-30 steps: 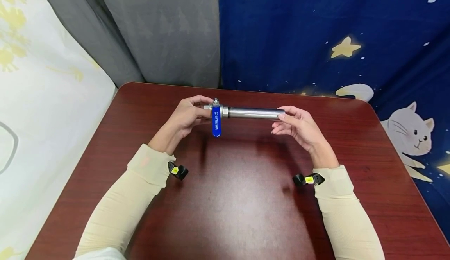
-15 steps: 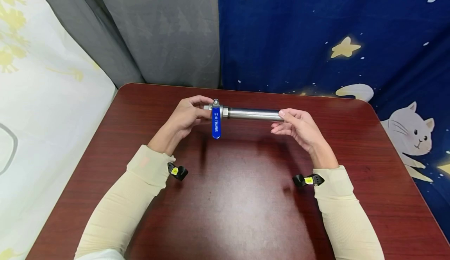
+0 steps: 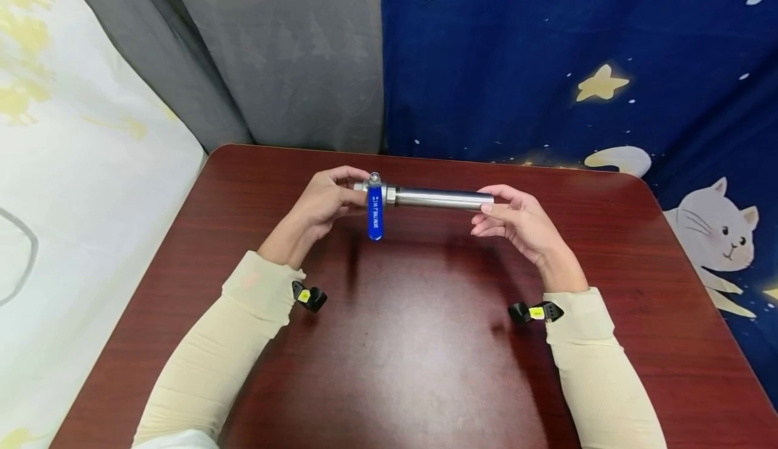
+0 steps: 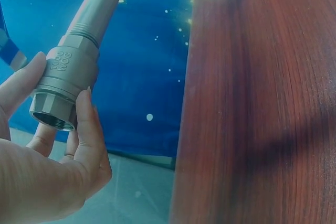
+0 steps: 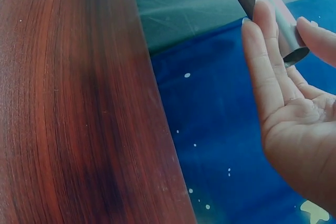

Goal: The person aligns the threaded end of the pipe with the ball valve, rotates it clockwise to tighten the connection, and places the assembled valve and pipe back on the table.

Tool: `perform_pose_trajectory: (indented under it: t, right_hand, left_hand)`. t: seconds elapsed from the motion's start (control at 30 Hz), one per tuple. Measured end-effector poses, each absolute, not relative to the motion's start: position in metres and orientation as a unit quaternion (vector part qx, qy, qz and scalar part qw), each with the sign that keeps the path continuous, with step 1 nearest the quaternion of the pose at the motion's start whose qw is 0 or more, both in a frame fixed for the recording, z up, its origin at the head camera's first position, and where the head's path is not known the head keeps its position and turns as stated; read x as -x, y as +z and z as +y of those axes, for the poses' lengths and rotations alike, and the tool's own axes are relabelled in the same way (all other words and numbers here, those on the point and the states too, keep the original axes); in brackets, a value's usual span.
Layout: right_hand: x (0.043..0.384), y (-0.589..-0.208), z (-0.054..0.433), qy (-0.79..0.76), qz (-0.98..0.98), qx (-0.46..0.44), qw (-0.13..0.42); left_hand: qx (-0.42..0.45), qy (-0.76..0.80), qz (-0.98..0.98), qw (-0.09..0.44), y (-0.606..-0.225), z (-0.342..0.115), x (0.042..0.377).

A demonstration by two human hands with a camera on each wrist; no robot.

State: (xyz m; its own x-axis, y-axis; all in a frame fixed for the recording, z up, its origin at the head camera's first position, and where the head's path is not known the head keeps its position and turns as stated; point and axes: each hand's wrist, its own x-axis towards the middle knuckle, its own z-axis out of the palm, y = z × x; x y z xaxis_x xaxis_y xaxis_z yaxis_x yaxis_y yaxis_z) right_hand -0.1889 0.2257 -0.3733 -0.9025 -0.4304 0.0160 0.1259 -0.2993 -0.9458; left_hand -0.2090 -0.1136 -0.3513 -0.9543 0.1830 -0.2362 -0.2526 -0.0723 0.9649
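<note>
A silver ball valve (image 4: 68,69) with a blue lever handle (image 3: 375,214) is joined to a straight metal pipe (image 3: 440,198). Together they are held level above the table. My left hand (image 3: 322,199) grips the valve body, thumb on one side and fingers on the other; its open threaded end faces the left wrist camera. At the pipe's far end, my right hand (image 3: 519,223) pinches the tube between thumb and fingers. The right wrist view shows the pipe's hollow end (image 5: 296,55) beside the thumb. The lever points toward the person.
The dark red wooden table (image 3: 401,341) lies beneath both hands. Behind it hang a grey curtain (image 3: 292,57) and a blue curtain (image 3: 498,57) with stars and a cat. Pale patterned fabric (image 3: 79,186) is at the left. Black wrist cameras sit at both cuffs.
The right thumb shifts along and around the pipe's end, moving up and then lower again. The valve and left hand stay almost where they were, and the view drifts slightly.
</note>
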Motion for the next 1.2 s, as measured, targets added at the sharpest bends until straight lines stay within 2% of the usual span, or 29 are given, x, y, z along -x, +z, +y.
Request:
perform_pose_trajectory:
  t: [0.4,0.87,1.2]
  right_hand:
    - [0.1882,-0.3732,0.2259,-0.782,0.594,0.1,0.164]
    - [0.1896,-0.3731,0.2287,-0.785,0.58,0.131,0.174]
    - [0.1895,-0.3727,0.2278,-0.756,0.623,0.09,0.179]
  left_hand:
    - [0.032,0.727,0.67,0.148,-0.3539,-0.1111,0.2112]
    - [0.034,0.728,0.668,0.151,-0.355,-0.1103,0.2126]
    - [0.039,0.722,0.674,0.15,-0.3552,-0.1099,0.2086]
